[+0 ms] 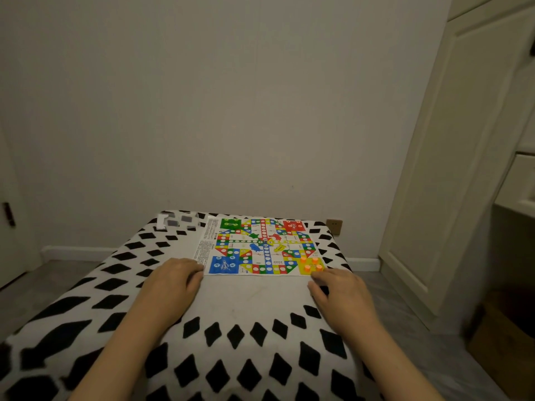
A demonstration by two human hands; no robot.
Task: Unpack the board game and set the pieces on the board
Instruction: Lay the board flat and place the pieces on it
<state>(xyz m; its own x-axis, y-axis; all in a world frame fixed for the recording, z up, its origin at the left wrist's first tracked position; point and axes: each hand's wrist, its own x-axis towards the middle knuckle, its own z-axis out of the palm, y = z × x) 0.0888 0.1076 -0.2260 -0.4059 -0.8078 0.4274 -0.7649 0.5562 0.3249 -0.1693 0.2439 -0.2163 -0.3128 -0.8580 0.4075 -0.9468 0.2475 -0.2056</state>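
Observation:
A colourful paper game board (262,246) lies flat on a black-and-white patterned cloth surface (231,328). Several orange pieces (311,263) stand on its yellow near-right corner. My left hand (173,277) rests knuckles-up by the board's near-left corner, fingers curled under; whether it holds anything is hidden. My right hand (338,287) lies just below the orange pieces, fingers bent against the cloth, its fingertips close to the board's edge. A clear plastic package (178,220) sits at the far-left corner of the surface.
A plain wall stands right behind the surface, with a brown socket (334,226) low on it. A cream cabinet door (451,157) is to the right, and a cardboard box (503,342) sits on the floor there.

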